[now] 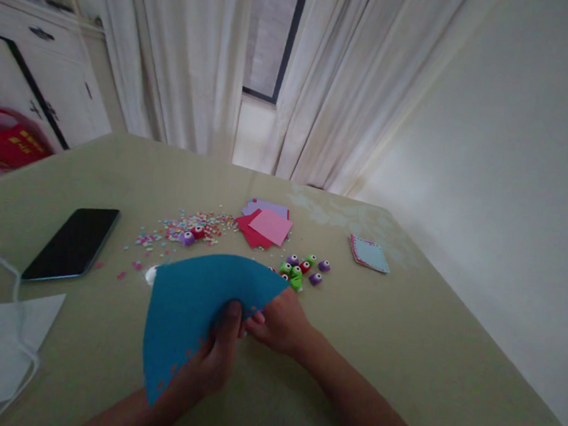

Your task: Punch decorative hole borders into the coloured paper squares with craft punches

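Holding the blue paper sheet (pixel 189 311) raised off the worktop (pixel 400 358), I see my left hand (pixel 217 357) pinching its lower edge, thumb on top, so it stays taut. My right hand (pixel 281 320) grips the edge beside it, fingers curled under. Beyond the sheet lie small paper punches (pixel 303 268), confetti (pixel 187 227), pink squares (pixel 270 226); left of it, a phone (pixel 73 243).

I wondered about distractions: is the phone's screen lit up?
No, the phone lies flat on the table with a dark, blank screen, off to the left of the blue paper.
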Available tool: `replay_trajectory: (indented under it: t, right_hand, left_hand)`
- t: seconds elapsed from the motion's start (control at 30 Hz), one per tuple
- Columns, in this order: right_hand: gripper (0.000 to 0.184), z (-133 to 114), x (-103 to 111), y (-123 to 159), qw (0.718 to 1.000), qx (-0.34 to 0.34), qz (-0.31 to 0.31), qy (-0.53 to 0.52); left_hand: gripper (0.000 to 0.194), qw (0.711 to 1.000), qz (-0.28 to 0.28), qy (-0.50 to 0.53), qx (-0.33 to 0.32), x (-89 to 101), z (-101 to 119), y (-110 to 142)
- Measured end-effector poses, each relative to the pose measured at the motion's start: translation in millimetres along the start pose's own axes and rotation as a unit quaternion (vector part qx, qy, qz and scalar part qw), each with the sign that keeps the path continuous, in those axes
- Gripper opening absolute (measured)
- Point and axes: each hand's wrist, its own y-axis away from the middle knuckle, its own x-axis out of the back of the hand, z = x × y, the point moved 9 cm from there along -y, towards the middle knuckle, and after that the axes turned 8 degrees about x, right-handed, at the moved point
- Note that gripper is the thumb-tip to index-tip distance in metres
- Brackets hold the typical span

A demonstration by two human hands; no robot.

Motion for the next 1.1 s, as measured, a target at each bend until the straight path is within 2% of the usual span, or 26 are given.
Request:
replay_trajectory:
  t: [0.03, 0.07, 0.17, 0.23, 0.33, 0.4, 0.47, 0.6, 0.73, 0.93, 1.1]
  right_hand:
    - [0.017, 3.6, 10.7, 14.0, 0.999, -0.014, 0.019, -0.037]
    - [0.019, 11.8, 22.8, 26.2, 0.993, -0.048, 0.063, -0.091]
    - [0.033, 36.7, 37.7, 46.7, 0.93, -0.129, 0.174, -0.297]
    - [0.034, 44.1, 34.4, 46.8, 0.892, -0.155, 0.189, -0.38]
    - [0.037, 48.8, 23.2, 44.1, 0.845, -0.196, 0.18, -0.463]
    - [0.043, 52.2, 17.3, 46.7, 0.813, -0.228, 0.189, -0.502]
    - [0.043, 55.4, 13.9, 50.9, 0.794, -0.252, 0.2, -0.515]
    - [0.039, 56.5, 12.2, 54.7, 0.796, -0.258, 0.209, -0.507]
    - [0.044, 53.8, 16.0, 55.2, 0.795, -0.251, 0.228, -0.504]
    - [0.044, 45.7, 20.6, 53.3, 0.801, -0.244, 0.22, -0.5]
    - [0.043, 47.3, 20.7, 55.1, 0.805, -0.258, 0.227, -0.484]
  left_hand:
    - [0.049, 1.0, 0.011, 0.005, 0.016, -0.5, -0.9, -3.2]
    - [0.051, 0.999, 0.027, 0.014, 0.033, -0.3, -1.7, -6.5]
    - [0.05, 0.993, 0.062, 0.051, 0.087, -0.5, -6.0, -16.3]
    - [0.049, 0.991, 0.05, 0.056, 0.107, -4.7, -8.5, -22.8]
    - [0.047, 0.992, 0.023, 0.028, 0.119, -9.2, -11.6, -30.4]
    - [0.046, 0.993, 0.008, 0.017, 0.117, -10.6, -11.4, -33.9]
    - [0.046, 0.994, -0.014, 0.018, 0.107, -13.1, -8.2, -36.6]
    - [0.042, 0.995, -0.029, 0.013, 0.092, -13.2, -2.0, -39.9]
    - [0.036, 0.995, -0.03, 0.002, 0.09, -12.6, 0.3, -39.5]
    - [0.031, 0.995, -0.023, 0.023, 0.097, -14.0, 7.5, -36.9]
    - [0.033, 0.994, -0.03, 0.034, 0.102, -17.5, 3.1, -36.9]
